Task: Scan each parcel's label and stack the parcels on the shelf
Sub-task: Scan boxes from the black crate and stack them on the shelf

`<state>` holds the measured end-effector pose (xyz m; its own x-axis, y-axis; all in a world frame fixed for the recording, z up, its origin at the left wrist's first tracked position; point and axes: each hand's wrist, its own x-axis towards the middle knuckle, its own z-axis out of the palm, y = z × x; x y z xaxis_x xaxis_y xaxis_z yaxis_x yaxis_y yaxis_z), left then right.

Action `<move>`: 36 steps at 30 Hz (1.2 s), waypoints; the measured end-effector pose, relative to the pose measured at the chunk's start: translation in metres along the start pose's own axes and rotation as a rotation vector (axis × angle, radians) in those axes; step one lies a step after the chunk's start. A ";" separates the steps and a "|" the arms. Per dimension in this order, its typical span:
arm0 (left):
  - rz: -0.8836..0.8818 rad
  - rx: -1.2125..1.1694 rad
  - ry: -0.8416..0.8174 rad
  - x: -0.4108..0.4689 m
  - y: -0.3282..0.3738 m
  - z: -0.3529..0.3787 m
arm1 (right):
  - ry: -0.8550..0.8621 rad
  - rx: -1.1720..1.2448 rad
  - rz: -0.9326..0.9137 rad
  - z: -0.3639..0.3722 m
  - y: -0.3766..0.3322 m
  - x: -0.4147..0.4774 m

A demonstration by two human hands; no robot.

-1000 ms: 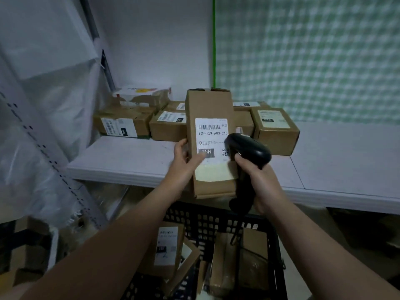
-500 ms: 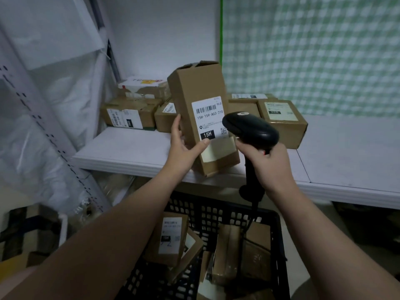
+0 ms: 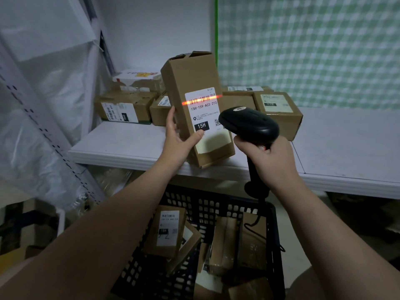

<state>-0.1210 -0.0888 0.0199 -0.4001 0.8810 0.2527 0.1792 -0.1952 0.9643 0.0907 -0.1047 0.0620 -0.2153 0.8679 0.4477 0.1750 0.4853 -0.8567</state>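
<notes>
My left hand [image 3: 178, 138] holds a tall brown parcel [image 3: 184, 83] upright and tilted left above the front of the white shelf [image 3: 121, 146], thumb on its white label [image 3: 204, 113]. A red scan line crosses the label's barcode. My right hand [image 3: 269, 163] grips the handle of a black barcode scanner [image 3: 249, 124], whose head points at the label from close right. Several labelled brown parcels [image 3: 279, 111] sit at the back of the shelf.
Below me a black plastic crate [image 3: 275, 234] holds several more parcels [image 3: 166, 230], with the scanner's cable hanging into it. A plastic-covered perforated upright [image 3: 43, 131] stands at the left. A green checked sheet [image 3: 307, 50] hangs behind the shelf's right part.
The parcel has tilted further left and a red scan line has appeared on its barcode. The scanner stays aimed at the label.
</notes>
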 end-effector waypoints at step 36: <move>-0.304 -0.084 0.153 -0.017 -0.007 -0.030 | -0.109 0.341 0.413 0.034 0.030 0.006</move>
<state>-0.1428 -0.1156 0.0109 -0.5552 0.8306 -0.0438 -0.0407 0.0255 0.9988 0.0623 -0.0887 0.0306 -0.2958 0.9543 0.0428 -0.0514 0.0288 -0.9983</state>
